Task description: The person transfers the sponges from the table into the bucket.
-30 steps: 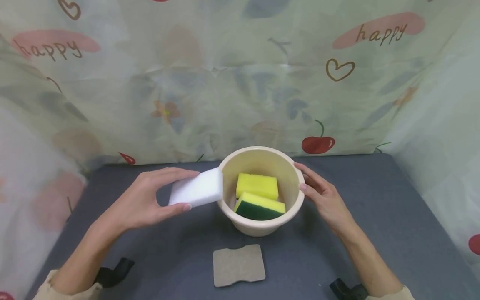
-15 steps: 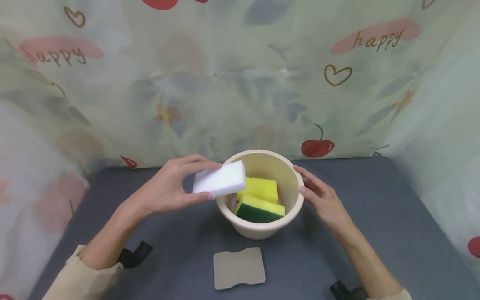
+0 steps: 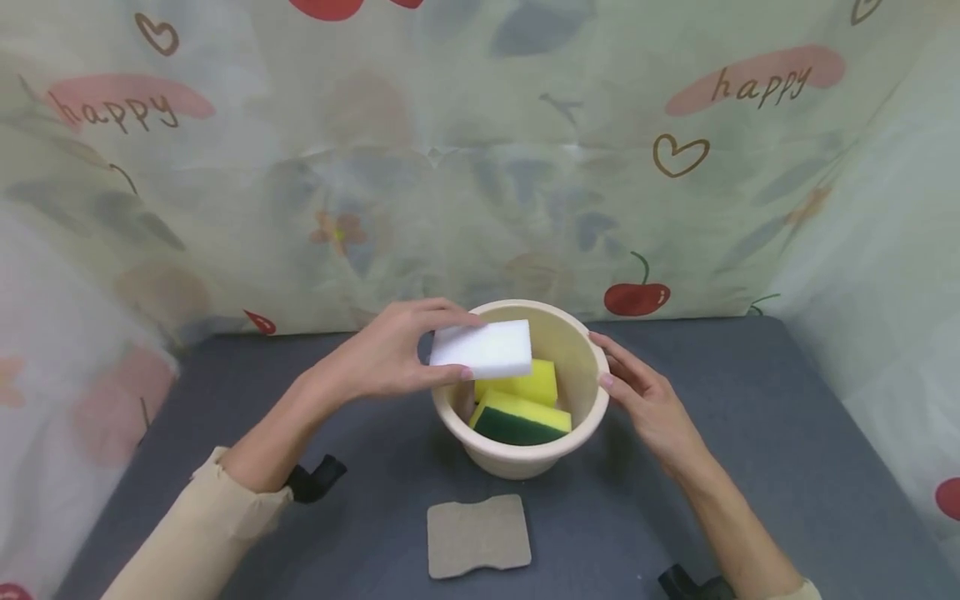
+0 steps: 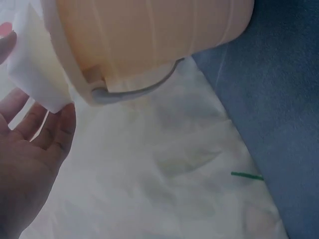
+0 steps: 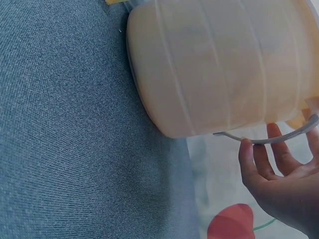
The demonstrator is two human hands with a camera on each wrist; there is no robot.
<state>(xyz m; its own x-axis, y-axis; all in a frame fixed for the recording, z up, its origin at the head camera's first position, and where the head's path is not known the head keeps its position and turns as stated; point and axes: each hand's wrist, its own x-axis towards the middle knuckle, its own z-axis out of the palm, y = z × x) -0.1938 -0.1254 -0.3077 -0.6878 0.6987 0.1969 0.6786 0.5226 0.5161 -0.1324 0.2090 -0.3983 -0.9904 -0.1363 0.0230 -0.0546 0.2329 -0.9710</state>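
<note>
In the head view my left hand [image 3: 401,346] pinches a white melamine sponge [image 3: 483,348] between thumb and fingers. It holds the sponge over the left side of a cream bucket [image 3: 517,457]. Two yellow sponges lie inside: the rear sponge [image 3: 536,382] is partly covered by the white one, while the front sponge [image 3: 521,417] shows a dark green scouring side. At the bucket's right rim, my right hand [image 3: 648,400] grips the edge with thumb and fingers. The right wrist view shows those fingers by the bucket's grey handle [image 5: 284,138].
A flat grey-brown card [image 3: 478,536] with notched edges lies on the dark table [image 3: 360,533] in front of the bucket. A printed cloth [image 3: 450,208] hangs behind the table and at both sides.
My left hand has carried the white sponge rightward, from beside the bucket to above its opening. The right hand stays at the rim. The yellow sponges have not moved.
</note>
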